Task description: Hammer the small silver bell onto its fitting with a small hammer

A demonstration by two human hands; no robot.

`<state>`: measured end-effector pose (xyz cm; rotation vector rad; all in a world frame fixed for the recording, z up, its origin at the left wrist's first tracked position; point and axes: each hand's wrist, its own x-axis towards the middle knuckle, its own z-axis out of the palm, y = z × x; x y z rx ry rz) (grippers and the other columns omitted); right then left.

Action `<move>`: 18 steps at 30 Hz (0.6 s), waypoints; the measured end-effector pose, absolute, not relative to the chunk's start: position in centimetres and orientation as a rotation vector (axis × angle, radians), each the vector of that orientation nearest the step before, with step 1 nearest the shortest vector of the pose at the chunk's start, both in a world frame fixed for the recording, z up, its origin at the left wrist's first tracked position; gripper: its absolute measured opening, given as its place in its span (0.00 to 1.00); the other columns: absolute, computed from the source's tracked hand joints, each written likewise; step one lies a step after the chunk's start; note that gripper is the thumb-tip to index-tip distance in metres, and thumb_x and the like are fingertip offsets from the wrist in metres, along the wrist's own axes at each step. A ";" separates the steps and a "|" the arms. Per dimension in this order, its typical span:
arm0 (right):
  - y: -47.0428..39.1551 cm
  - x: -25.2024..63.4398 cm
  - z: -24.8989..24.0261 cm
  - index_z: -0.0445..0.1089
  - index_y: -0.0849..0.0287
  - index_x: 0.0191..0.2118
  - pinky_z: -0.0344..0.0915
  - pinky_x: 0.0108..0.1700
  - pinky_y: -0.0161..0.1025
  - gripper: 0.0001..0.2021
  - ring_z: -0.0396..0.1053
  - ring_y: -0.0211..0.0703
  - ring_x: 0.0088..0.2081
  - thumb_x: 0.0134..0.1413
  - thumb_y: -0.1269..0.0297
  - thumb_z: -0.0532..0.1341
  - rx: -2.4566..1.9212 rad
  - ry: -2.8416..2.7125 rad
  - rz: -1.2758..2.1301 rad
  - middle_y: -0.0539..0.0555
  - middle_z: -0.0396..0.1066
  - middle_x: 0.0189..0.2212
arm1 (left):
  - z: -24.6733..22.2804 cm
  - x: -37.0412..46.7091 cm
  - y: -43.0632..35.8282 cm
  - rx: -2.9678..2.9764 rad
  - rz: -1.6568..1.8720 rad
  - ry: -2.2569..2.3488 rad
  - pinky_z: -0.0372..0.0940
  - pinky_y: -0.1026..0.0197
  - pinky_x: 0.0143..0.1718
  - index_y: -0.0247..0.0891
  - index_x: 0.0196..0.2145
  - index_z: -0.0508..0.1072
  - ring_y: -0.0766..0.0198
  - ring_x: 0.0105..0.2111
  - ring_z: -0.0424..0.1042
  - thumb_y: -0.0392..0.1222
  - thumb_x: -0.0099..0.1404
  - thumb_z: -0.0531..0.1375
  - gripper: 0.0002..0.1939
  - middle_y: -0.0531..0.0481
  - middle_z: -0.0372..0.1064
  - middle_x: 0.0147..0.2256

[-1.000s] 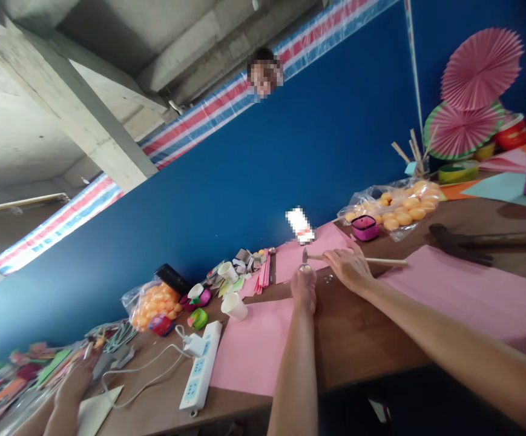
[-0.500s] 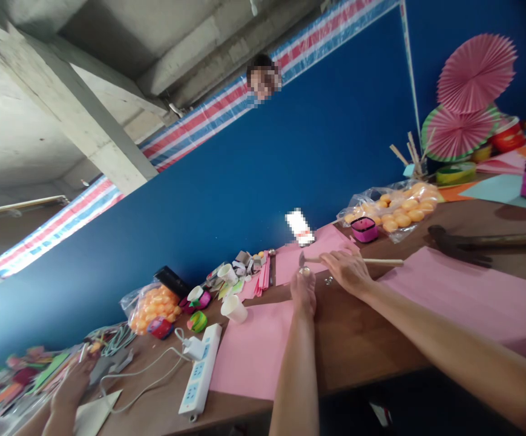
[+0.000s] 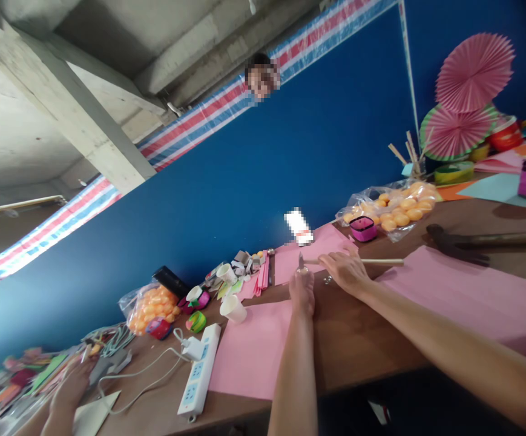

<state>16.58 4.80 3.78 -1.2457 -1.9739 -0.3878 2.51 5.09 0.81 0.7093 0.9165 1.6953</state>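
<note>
My right hand [image 3: 345, 272] is wrapped round the wooden handle of a small hammer [image 3: 383, 263], whose metal head is just above the fingertips of my left hand [image 3: 302, 292]. The left fingers pinch a small shiny round object [image 3: 303, 270], too small to name. Whether the hammer head touches it I cannot tell. Small clear bits [image 3: 328, 280] lie on the brown table between my hands. Pink paper [image 3: 256, 351] is left of my left forearm, and another pink sheet [image 3: 466, 300] lies right of my right hand.
A white cup [image 3: 233, 309] and a power strip [image 3: 199, 372] are at the left. Bags of orange balls [image 3: 401, 213] and a pink ring-shaped box [image 3: 363, 228] stand behind. A large dark hammer [image 3: 471, 240] lies right. Another person's hand [image 3: 72, 380] is far left.
The view has shifted very slightly. My hands hold the same things in nearly the same place; the small hammer's head appears turned a little.
</note>
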 end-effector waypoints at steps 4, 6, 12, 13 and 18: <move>4.8 16.6 3.8 0.67 0.56 0.36 0.43 0.46 0.40 0.11 0.65 0.39 0.31 0.60 0.64 0.48 -1.266 -1.927 -0.388 0.50 0.71 0.26 | 0.8 2.5 5.1 0.712 1.704 0.914 0.59 0.48 0.50 0.41 0.34 0.72 0.55 0.45 0.68 0.43 0.57 0.58 0.08 0.45 0.73 0.34; 4.9 16.7 3.7 0.67 0.56 0.34 0.43 0.46 0.40 0.11 0.65 0.39 0.29 0.59 0.65 0.48 -1.275 -1.961 -0.382 0.49 0.71 0.25 | 0.8 2.5 5.1 0.711 1.706 0.914 0.59 0.49 0.50 0.42 0.34 0.72 0.56 0.45 0.68 0.43 0.57 0.58 0.07 0.46 0.73 0.33; 4.9 16.7 3.7 0.67 0.56 0.36 0.44 0.44 0.39 0.12 0.65 0.39 0.31 0.60 0.63 0.47 -1.292 -1.932 -0.391 0.50 0.71 0.27 | 1.0 2.7 5.0 0.695 1.720 0.910 0.58 0.46 0.51 0.48 0.35 0.70 0.55 0.46 0.67 0.46 0.56 0.59 0.08 0.51 0.73 0.32; 4.9 16.7 3.7 0.67 0.55 0.35 0.44 0.44 0.39 0.12 0.65 0.39 0.30 0.60 0.63 0.47 -1.285 -1.952 -0.391 0.50 0.71 0.26 | 1.0 2.7 4.9 0.694 1.718 0.908 0.57 0.46 0.51 0.48 0.36 0.70 0.55 0.46 0.67 0.46 0.56 0.59 0.09 0.51 0.73 0.33; 4.9 16.7 3.8 0.67 0.55 0.34 0.43 0.44 0.39 0.12 0.65 0.39 0.30 0.60 0.64 0.47 -1.275 -1.951 -0.390 0.50 0.71 0.26 | 1.1 2.8 4.8 0.683 1.715 0.895 0.57 0.49 0.52 0.53 0.34 0.69 0.57 0.48 0.65 0.45 0.55 0.60 0.07 0.53 0.73 0.33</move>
